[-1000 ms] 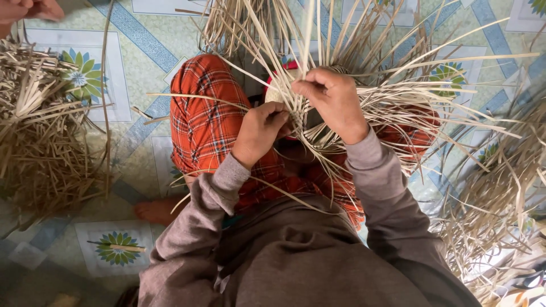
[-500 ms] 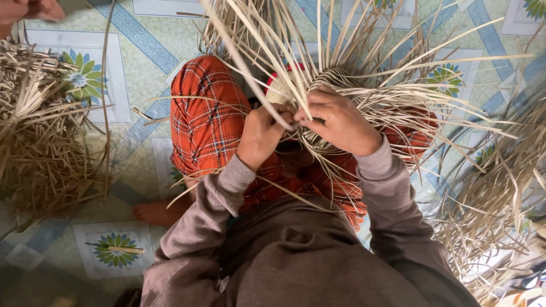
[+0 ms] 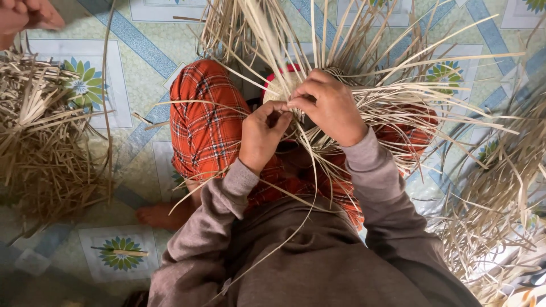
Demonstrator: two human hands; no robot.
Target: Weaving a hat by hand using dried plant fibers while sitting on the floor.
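Straw-coloured woven piece [image 3: 278,88] on lap; left hand [image 3: 263,133] pinches a strip just below it, right hand [image 3: 330,108] grips strips beside, strands fanning away.

Dry, matt straw strips [image 3: 364,51], checked cloth trousers [image 3: 205,122], glossy patterned floor covering [image 3: 142,51].

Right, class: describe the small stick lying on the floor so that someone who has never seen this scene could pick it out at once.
Start at the patterned floor and find the big heap of dry strips on the left. Below it, near the person's bare foot, a tile shows a green flower. The stick lies alone across that flower, short and straight, apart from every pile.
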